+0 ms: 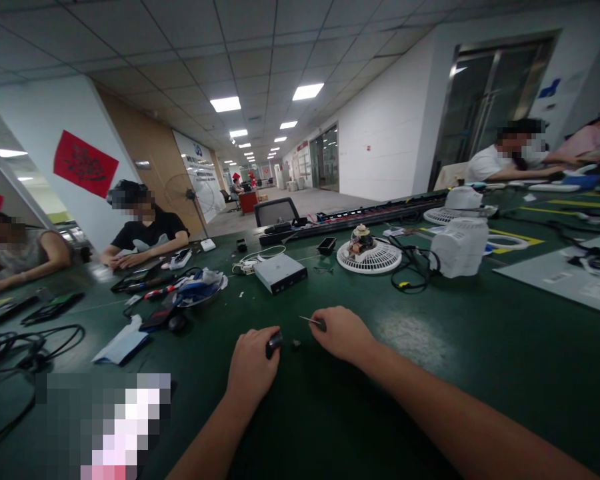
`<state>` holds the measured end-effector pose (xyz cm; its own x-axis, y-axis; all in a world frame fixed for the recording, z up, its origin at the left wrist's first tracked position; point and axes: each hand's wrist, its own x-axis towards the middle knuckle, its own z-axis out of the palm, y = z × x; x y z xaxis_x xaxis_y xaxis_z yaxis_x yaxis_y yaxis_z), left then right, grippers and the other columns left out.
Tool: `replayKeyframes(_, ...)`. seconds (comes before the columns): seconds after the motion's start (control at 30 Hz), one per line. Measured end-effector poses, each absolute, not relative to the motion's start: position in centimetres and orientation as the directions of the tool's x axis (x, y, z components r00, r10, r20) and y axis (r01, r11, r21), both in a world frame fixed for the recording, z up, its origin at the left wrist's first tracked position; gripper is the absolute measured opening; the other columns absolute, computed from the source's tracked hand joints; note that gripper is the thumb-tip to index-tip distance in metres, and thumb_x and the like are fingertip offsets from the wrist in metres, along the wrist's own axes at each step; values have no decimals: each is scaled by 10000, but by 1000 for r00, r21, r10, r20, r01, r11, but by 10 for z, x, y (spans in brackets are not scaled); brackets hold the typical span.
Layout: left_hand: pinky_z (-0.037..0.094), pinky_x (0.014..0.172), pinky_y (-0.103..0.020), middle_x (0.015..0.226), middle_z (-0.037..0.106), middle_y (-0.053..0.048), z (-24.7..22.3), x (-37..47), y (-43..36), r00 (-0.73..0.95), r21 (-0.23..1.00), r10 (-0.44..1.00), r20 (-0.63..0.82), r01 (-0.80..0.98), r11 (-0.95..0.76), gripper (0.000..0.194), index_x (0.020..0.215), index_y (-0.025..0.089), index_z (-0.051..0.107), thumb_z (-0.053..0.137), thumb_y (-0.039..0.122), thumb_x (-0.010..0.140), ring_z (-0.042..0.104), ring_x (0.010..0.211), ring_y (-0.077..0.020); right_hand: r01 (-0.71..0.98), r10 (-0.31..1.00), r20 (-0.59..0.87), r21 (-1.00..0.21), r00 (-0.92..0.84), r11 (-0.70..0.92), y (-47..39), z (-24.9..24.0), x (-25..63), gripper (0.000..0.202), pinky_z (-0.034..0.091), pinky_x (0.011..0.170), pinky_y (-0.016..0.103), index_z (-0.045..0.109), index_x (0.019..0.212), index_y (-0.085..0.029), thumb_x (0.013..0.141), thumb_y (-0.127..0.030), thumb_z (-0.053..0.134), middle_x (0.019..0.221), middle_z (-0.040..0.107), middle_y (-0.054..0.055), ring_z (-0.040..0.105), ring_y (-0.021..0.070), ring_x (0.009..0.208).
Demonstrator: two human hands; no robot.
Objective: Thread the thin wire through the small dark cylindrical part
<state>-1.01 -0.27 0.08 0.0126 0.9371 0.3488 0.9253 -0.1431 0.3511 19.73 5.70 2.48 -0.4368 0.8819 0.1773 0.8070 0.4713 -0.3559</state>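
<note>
My left hand rests low over the green table, its fingers closed round a small dark, rounded object whose kind I cannot make out. To its right, my right hand is closed on a thin pointed metal tool with a dark part at the fingers. The tool's tip points left, toward my left hand, and touches nothing that I can see. Between the two hands, a small dark piece lies on the table.
Ahead stand a silver boxy drive, a small black open box and a round white fan grille with a motor. White housings and black cables are at right. At left lie a blue cloth, papers and cables. People sit around the table.
</note>
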Motion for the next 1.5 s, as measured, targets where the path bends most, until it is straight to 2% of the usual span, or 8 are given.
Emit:
replayKeyframes(0.17, 432, 963, -437, 1179, 688, -88, 0, -11, -2, -26, 375, 944, 329, 921, -105, 352, 1181, 195, 645, 556, 196, 841, 609, 1091, -262, 720, 854, 155, -475, -497, 506, 51, 17, 182, 279, 434, 695, 287, 704, 1068, -273, 856, -415, 590, 1007, 663, 47, 624, 190, 852)
replayKeyframes(0.23, 424, 975, -419, 1196, 679, -82, 1, -10, -2, -31, 386, 947, 318, 917, -100, 352, 1179, 197, 643, 560, 182, 837, 602, 1111, -252, 709, 840, 120, -481, -529, 516, 50, 14, 178, 243, 428, 702, 279, 713, 1032, -272, 839, -381, 612, 1028, 653, 41, 622, 185, 866)
replayKeyframes(0.4, 424, 962, -367, 1192, 674, -52, 3, -9, -3, -25, 418, 953, 301, 902, -109, 356, 1166, 228, 645, 576, 155, 824, 601, 1109, -220, 682, 848, 132, -536, -514, 497, 51, 13, 181, 137, 421, 690, 264, 691, 893, -237, 759, -263, 682, 899, 685, 4, 630, 170, 821)
replayKeyframes(0.6, 433, 938, -393, 1185, 668, -21, 5, -5, -6, 34, 467, 959, 282, 868, -168, 354, 1187, 289, 631, 588, 212, 844, 601, 1082, -227, 599, 870, 207, -653, -448, 464, 58, 17, 189, 132, 413, 640, 259, 732, 889, -234, 784, -299, 686, 859, 716, 4, 623, 157, 755)
replayKeyframes(0.77, 441, 930, -398, 1143, 679, -23, 6, 0, -8, 121, 477, 937, 328, 835, -275, 342, 1167, 286, 632, 629, 231, 830, 597, 1065, -234, 490, 846, 244, -725, -475, 485, 58, 16, 187, 123, 393, 598, 255, 762, 875, -230, 777, -260, 694, 760, 708, -6, 587, 140, 661)
replayKeyframes(0.97, 469, 911, -398, 1133, 668, -35, 7, 1, -11, 171, 525, 921, 349, 779, -343, 327, 1164, 271, 607, 631, 244, 839, 595, 1050, -233, 417, 799, 346, -712, -492, 565, 55, 16, 186, 68, 402, 635, 243, 739, 803, -203, 763, -185, 688, 795, 673, 3, 578, 132, 709)
replayKeyframes(1.2, 506, 900, -387, 1099, 670, -29, 4, -1, -11, 189, 546, 898, 397, 738, -397, 307, 1131, 262, 588, 641, 213, 832, 626, 1012, -213, 562, 830, 291, -625, -476, 541, 53, 22, 188, 132, 346, 586, 248, 697, 762, -203, 750, -330, 730, 774, 665, -1, 566, 139, 703)
replayKeyframes(1.5, 527, 882, -370, 1037, 693, -18, 2, -3, -11, 169, 548, 886, 433, 731, -407, 318, 1074, 257, 601, 667, 149, 783, 660, 977, -206, 538, 808, 233, -643, -541, 545, 50, 20, 188, 150, 360, 583, 245, 700, 846, -222, 783, -355, 670, 792, 684, -2, 582, 140, 695)
